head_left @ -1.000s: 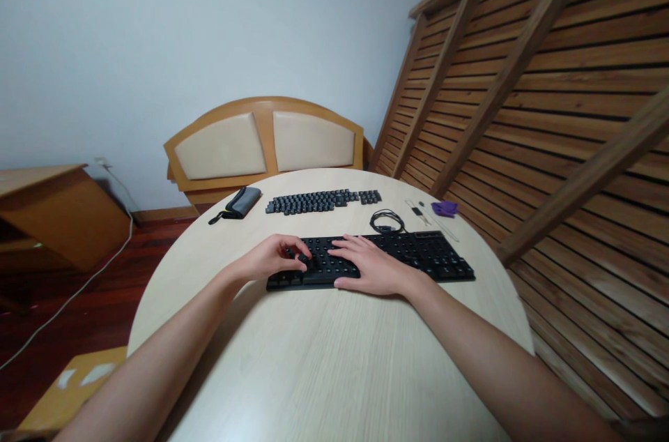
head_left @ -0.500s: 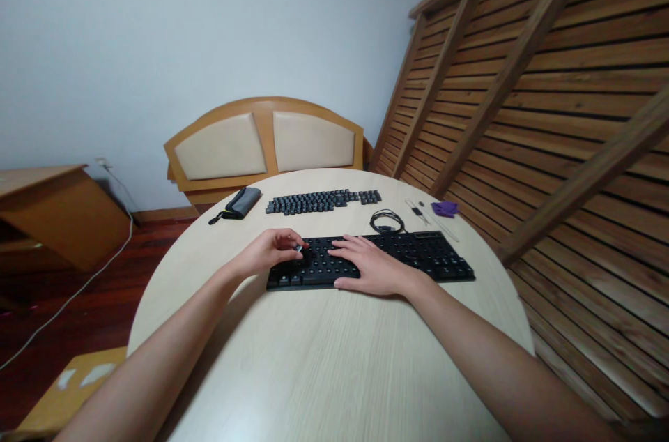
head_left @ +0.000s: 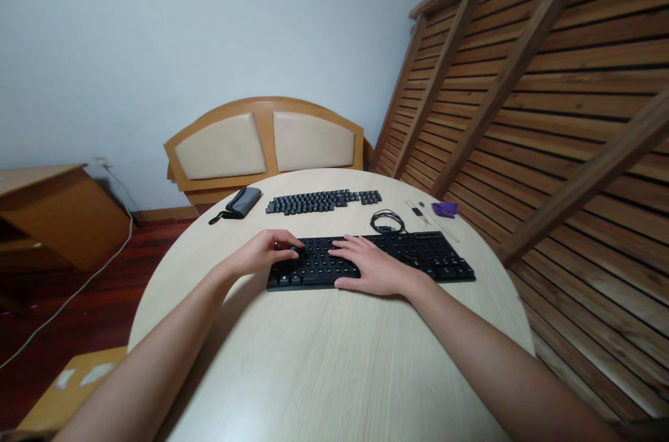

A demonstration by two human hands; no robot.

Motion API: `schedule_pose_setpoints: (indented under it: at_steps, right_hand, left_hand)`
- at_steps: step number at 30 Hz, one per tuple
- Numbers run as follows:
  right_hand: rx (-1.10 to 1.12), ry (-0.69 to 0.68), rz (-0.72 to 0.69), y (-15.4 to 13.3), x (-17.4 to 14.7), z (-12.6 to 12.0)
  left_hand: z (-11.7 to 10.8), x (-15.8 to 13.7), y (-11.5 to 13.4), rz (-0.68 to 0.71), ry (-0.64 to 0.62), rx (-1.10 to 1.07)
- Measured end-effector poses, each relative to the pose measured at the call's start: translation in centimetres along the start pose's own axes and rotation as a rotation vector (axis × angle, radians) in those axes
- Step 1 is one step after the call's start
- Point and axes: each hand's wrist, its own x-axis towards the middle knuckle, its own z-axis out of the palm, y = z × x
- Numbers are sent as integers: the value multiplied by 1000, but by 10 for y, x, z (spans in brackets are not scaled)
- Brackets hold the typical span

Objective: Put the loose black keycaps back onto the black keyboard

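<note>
Lying on the pale round counter [head_left: 313, 358], the black keyboard [head_left: 320, 264] sits long side on to the person, a few caps fitted at its near left corner, while the part between the hands looks bare of caps. The left hand [head_left: 261, 252] is over its left end, grip narrowed, thumb and forefinger close together; whether they pinch a keycap cannot be told, as the dark parts blend. The right hand [head_left: 371, 268] rests palm down across the middle, fingers spread, holding nothing between them. Such fine handling probably goes best if that flat palm braces the board with even, light weight while the left fingertips work square to the key, without twisting or leaning on its neighbours. Just behind the keyboard lies a coiled cable [head_left: 387, 229], and farther back, apart from it, the loose keycaps [head_left: 308, 202] stand in ordered rows, worth keeping clear of the wrists. A grey pouch [head_left: 244, 203] lies to their left; a purple cloth [head_left: 445, 209] is far to the right, near some thin, small items.
</note>
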Motion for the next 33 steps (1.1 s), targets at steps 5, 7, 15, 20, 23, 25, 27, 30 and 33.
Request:
schedule_pose_setpoints:
  at_steps: [5,7,15,20,23,25,27,30,33]
  right_hand:
    - [8,7,-2,0,0,0]
    - [5,4,-1,0,0,0]
    - [-6,1,1,0,0,0]
    - [6,8,-1,0,0,0]
    - [5,7,0,1,0,0]
    - [12,9,0,1,0,0]
    - [22,10,0,1,0,0]
    - [25,11,-1,1,0,0]
    - [16,7,1,0,0,0]
  left_hand:
    - [3,3,-9,-66,-34,-118]
    - [3,2,-7,-76,-29,-131]
    - [-3,-4,7,-96,-91,-115]
    - [-8,-6,9,-93,-132,-53]
    - [-8,-7,10,-94,-160,-10]
    - [-7,-7,9,-99,-179,-8]
    - [-6,-7,7,-92,-195,-14]
    - [-5,-7,3,-80,-223,-25]
    - [-5,-6,0,-65,-243,-25]
